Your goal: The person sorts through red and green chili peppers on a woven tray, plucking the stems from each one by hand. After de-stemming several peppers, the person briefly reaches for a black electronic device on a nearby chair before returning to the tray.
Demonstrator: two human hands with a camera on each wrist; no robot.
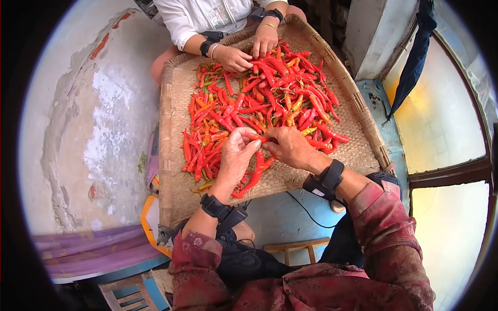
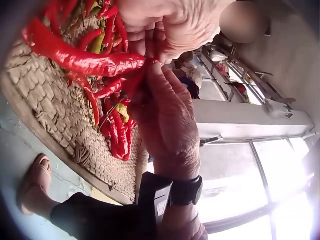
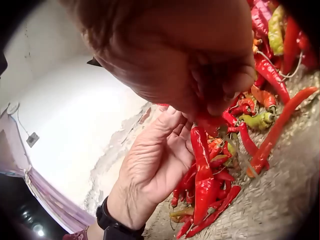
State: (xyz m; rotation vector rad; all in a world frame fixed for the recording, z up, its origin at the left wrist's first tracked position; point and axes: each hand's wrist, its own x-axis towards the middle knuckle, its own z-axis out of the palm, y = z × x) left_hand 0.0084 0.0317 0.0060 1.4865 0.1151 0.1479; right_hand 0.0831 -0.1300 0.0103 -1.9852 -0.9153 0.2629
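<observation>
My left hand (image 1: 237, 155) and right hand (image 1: 291, 147) meet over the near part of a woven tray (image 1: 290, 185). Their fingertips pinch a red chili pepper (image 1: 255, 137) between them, and the fingers hide part of it. Seen from the right wrist, my right hand (image 3: 165, 55) covers the pinch, while the left hand (image 3: 157, 165) shows its palm. A long red chili (image 1: 257, 175) lies just below the hands. Under and beyond them spreads a heap of chilies (image 1: 270, 98), mostly red with some orange and yellow-green ones.
Across the tray another person's hands (image 1: 236, 58) work among the peppers. A raised rim (image 1: 363, 114) edges the tray. A wooden stool (image 1: 295, 246) stands on the blue floor below, a dark cable (image 1: 311, 215) runs nearby, and a folded umbrella (image 1: 415, 57) hangs at the right.
</observation>
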